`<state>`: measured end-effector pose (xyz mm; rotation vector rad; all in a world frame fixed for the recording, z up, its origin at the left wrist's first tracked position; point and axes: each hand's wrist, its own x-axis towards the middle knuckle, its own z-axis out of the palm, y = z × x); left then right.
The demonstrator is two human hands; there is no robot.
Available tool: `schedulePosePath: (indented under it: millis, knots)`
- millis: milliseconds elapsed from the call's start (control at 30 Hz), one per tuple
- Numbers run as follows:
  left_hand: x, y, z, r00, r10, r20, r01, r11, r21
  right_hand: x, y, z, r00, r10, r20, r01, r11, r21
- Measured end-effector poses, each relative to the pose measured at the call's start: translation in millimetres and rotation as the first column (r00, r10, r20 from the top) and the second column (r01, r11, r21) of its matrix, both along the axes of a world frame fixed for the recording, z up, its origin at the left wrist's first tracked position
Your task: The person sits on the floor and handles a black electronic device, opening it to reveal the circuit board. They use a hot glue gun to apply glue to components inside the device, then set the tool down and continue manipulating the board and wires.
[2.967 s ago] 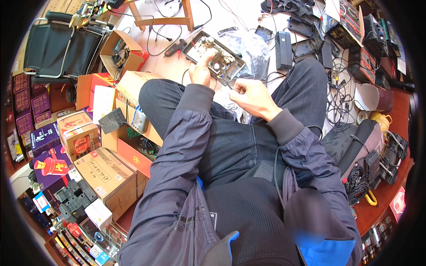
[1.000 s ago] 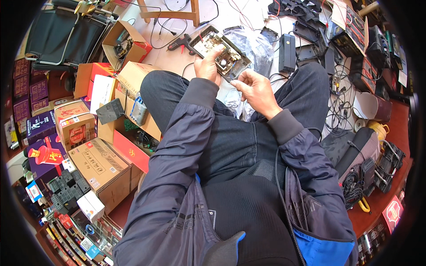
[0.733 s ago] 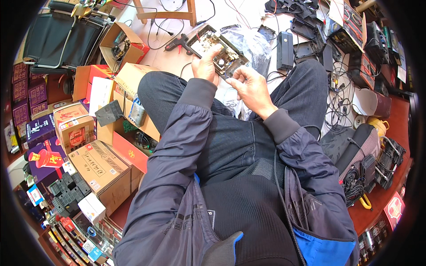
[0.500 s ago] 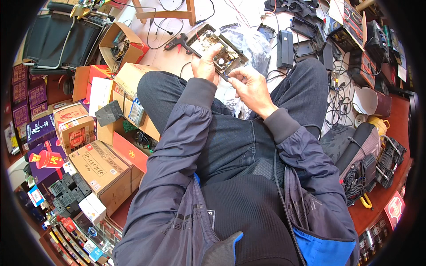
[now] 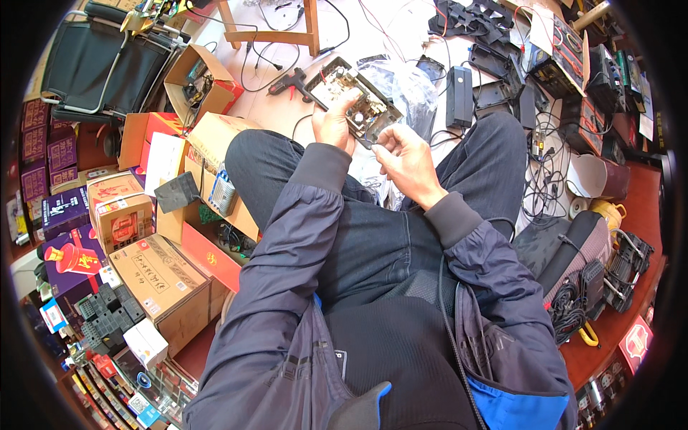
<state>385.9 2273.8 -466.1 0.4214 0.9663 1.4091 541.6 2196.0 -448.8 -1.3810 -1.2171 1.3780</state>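
My left hand [image 5: 334, 127] grips the near-left side of an open dark casing with an electronic circuit board [image 5: 370, 109] inside, its thumb lying over the board. At the casing's near edge, my right hand [image 5: 407, 159] is closed in a pinch, with thumb and forefinger together. A small dark tip shows at those fingertips, too small to name. Just left of the casing lies a black and red glue gun [image 5: 289, 84]. Clear plastic wrapping [image 5: 410, 89] sits beyond the casing on the right.
Cardboard boxes [image 5: 161, 276] are stacked to my left, near a folded black chair [image 5: 100, 64]. A black rectangular adapter [image 5: 459, 97], tangled cables [image 5: 546, 175] and black plastic parts [image 5: 494, 57] lie to the right. A wooden stool [image 5: 272, 39] stands at the far side.
The whole view has shifted slightly. Both hands keep nearly the same place on the casing, and neither has let go.
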Motion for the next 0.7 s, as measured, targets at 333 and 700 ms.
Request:
schedulePosePath:
  millis: [333,700]
  knots:
    - [0,-1,0,0.999,-0.023,-0.023,0.023,1.000,0.006,1,0,-6,1.000,-0.020,0.024,0.019,0.999,0.037]
    - [-1,1,-5,0.999,-0.002,-0.047,0.002,1.000,0.009,4,0,-11,0.997,0.056,0.051,-0.060,0.995,0.081]
